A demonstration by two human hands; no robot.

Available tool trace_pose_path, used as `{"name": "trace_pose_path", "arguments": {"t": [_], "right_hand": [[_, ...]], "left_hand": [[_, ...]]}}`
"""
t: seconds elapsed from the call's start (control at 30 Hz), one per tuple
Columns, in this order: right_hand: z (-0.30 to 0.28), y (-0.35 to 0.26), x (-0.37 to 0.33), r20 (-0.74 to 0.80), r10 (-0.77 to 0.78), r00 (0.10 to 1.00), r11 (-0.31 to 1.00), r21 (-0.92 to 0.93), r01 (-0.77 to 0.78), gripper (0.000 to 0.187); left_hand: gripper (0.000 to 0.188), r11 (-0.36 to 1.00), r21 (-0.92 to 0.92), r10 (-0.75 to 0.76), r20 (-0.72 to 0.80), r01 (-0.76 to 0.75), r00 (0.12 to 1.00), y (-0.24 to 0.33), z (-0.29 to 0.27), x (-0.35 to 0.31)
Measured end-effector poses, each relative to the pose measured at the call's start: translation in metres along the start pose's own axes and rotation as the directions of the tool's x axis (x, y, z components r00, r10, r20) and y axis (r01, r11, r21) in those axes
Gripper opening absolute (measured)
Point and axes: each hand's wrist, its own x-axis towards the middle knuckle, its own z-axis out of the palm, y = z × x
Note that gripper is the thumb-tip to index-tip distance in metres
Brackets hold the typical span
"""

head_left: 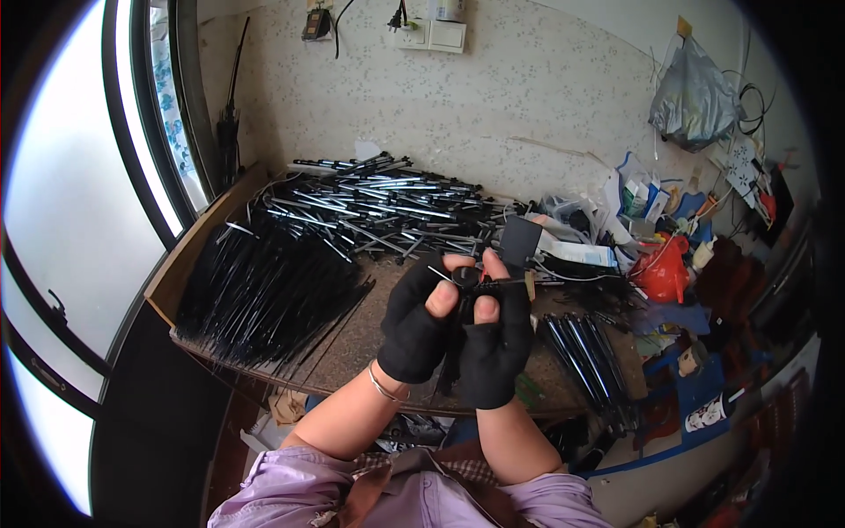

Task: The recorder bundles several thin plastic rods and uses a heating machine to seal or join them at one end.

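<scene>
Left hand [415,321] and right hand [495,348]: each fitted with a black fabric fingerless glove [409,348], leaving the ends of the fingers [442,299] bare. Left wrist: one slim, silver-coloured bangle [385,387]. Upper body: pale lilac cloth shirt [421,503], creased, sleeves [282,480] loose and short. Brown cloth straps [365,495] overlie the shirt front.

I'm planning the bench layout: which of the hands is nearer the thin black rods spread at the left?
Left. The left hand is to the right of the thin black rods; the right hand is farther right.
</scene>
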Motion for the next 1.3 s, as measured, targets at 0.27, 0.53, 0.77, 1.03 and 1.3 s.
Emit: {"name": "trace_pose_path", "arguments": {"t": [0.27,0.53,0.77,1.03,1.3], "right_hand": [[0.008,0.003,0.002,-0.098,-0.094,0.991,0.97,-0.235,0.069,0.036],[0.008,0.006,0.004,-0.163,-0.163,0.973,0.928,-0.361,0.095,0.037],[0.007,-0.006,0.0,-0.101,-0.075,0.992,0.992,-0.107,0.064,0.037],[0.01,0.008,0.0,-0.011,0.034,0.999,0.995,0.092,-0.033,0.034],[0.006,0.015,0.002,0.057,0.339,0.939,0.833,0.447,-0.327,0.036]], "left_hand": [[0.048,1.0,0.019,-0.022,0.044,0.021,0.999,0.003,0.001,0.014],[0.044,0.997,-0.067,-0.034,0.093,0.04,0.995,0.002,0.0,0.002],[0.041,0.997,-0.037,-0.069,0.059,0.072,0.996,0.008,0.003,0.002],[0.04,1.0,0.007,-0.029,-0.084,0.03,0.996,0.012,0.001,0.01],[0.042,0.831,0.516,0.263,-0.034,-0.208,0.964,0.002,-0.006,0.003]]}}
